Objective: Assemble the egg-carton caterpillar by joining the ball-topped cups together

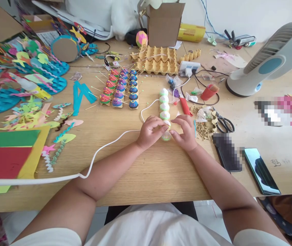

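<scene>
A strip of white and green egg-carton domes (164,106) lies lengthwise on the wooden table in front of me. Over its near end, my left hand (152,132) has its thumb and fingers pinched together; whatever they hold is too small to make out. My right hand (185,132) is at the strip's right side, its thumb and forefinger apart and nothing visible between them. Left of the strip stand painted carton caterpillars in red (105,99), purple (117,102) and blue (133,104), with thin sticks poking out.
Unpainted egg cartons (161,61) and a power strip (189,66) are behind. To the right are scissors (224,123), two phones, a red roll (209,92) and a white fan (266,58). Paper fish crafts (25,119) cover the left. A white cable (97,150) crosses my left arm.
</scene>
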{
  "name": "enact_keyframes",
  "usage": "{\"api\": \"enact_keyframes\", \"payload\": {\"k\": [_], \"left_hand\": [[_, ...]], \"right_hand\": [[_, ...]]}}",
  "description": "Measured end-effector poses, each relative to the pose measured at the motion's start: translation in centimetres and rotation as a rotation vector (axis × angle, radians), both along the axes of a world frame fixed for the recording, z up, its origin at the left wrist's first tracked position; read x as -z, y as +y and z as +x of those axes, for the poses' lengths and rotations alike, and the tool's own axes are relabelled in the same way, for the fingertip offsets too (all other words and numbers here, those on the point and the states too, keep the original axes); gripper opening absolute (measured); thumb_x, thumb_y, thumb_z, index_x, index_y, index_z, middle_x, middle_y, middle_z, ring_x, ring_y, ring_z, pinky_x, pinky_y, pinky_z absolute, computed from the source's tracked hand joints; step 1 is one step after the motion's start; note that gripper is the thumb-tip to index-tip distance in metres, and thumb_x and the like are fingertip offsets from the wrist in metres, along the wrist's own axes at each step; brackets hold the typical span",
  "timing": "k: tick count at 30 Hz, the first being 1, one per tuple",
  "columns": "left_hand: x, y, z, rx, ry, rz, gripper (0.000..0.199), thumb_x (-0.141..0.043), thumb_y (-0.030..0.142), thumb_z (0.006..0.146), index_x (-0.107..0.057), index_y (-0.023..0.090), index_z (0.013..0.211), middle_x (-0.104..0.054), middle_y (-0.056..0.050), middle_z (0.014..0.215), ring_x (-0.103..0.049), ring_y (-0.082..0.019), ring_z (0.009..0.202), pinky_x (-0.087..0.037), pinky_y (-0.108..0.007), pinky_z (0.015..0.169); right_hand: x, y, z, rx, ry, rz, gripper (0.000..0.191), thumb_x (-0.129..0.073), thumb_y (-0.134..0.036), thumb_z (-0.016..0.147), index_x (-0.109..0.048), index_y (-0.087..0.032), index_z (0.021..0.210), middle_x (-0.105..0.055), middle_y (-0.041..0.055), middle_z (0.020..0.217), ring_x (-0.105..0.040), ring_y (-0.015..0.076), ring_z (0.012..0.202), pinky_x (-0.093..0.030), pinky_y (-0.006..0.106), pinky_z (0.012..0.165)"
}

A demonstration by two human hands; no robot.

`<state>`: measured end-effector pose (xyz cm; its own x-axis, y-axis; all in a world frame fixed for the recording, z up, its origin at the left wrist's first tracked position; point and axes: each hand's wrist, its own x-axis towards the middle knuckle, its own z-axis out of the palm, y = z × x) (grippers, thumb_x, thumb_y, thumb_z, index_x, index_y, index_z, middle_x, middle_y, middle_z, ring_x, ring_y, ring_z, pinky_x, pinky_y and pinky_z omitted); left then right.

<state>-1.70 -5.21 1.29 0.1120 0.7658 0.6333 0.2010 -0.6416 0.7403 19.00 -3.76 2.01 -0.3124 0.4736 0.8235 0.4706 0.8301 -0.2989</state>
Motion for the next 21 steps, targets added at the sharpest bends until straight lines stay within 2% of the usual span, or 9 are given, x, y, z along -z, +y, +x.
{"api": "enact_keyframes", "payload": {"k": [2,6,14,18,21], "left_hand": [[0.1,0.1,0.0,0.008,-0.013,-0.024,0.032,-0.071,0.049,0.110,-0.082,0.025,0.094,-0.082,-0.003,0.092,-0.071,-0.019,0.092,-0.055,-0.038,0.089],[0.1,0.2,0.0,0.037,-0.021,-0.030,0.034,-0.069,0.048,0.111,-0.081,0.024,0.090,-0.080,-0.003,0.090,-0.071,-0.019,0.092,-0.054,-0.038,0.087],[-0.1,0.0,-0.3,0.062,0.011,-0.057,0.037,-0.066,0.051,0.112,-0.079,0.024,0.090,-0.080,-0.004,0.093,-0.071,-0.021,0.095,-0.055,-0.038,0.089],[-0.1,-0.1,-0.3,0.026,-0.006,-0.079,0.039,-0.062,0.050,0.114,-0.080,0.024,0.092,-0.082,-0.004,0.093,-0.072,-0.021,0.094,-0.055,-0.039,0.090],[-0.2,-0.1,-0.2,-0.007,-0.015,-0.101,0.040,-0.061,0.051,0.115,-0.080,0.024,0.093,-0.083,-0.004,0.093,-0.072,-0.021,0.094,-0.055,-0.039,0.089]], "right_hand": [[0.3,0.1,0.1,-0.039,-0.024,0.000,0.033,-0.071,-0.043,0.107,-0.073,-0.031,0.138,-0.077,0.0086,0.112,-0.074,0.0270,0.102,-0.056,0.045,0.086],[0.4,0.1,0.2,-0.043,-0.069,-0.058,0.024,-0.078,-0.027,0.103,-0.079,-0.035,0.125,-0.079,0.0062,0.111,-0.075,0.0250,0.101,-0.057,0.044,0.086],[-0.5,-0.3,-0.4,-0.052,-0.047,-0.025,0.018,-0.078,-0.018,0.100,-0.075,-0.030,0.114,-0.081,0.0045,0.104,-0.074,0.0224,0.093,-0.055,0.041,0.080],[-0.8,-0.5,-0.4,-0.055,-0.005,-0.077,0.013,-0.069,-0.017,0.102,-0.069,-0.028,0.109,-0.078,0.0054,0.102,-0.073,0.0224,0.092,-0.056,0.042,0.081],[-0.8,-0.5,-0.1,-0.029,0.003,-0.100,0.011,-0.062,-0.018,0.104,-0.063,-0.027,0.098,-0.075,0.0048,0.095,-0.069,0.0215,0.086,-0.053,0.042,0.078]]}}
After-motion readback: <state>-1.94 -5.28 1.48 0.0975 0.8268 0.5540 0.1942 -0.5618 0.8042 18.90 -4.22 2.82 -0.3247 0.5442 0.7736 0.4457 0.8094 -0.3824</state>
